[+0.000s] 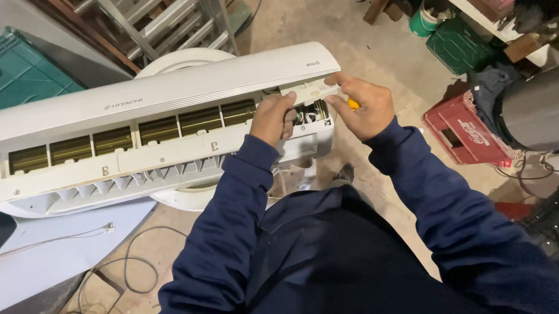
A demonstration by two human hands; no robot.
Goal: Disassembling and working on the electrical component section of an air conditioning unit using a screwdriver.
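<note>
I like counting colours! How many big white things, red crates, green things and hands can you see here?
White: 2, the air conditioner unit and the round white part behind it.
Red: 1, the red crate.
Green: 3, the green crate, the dark green crate and the green bucket.
Hands: 2, the left hand and the right hand.
Total: 8

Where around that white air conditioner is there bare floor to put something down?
Bare concrete floor lies behind the air conditioner, between the metal rack and green crate. A strip runs toward the red crate. Lower left is crowded with cables; both hands fill the unit's right end.
</note>
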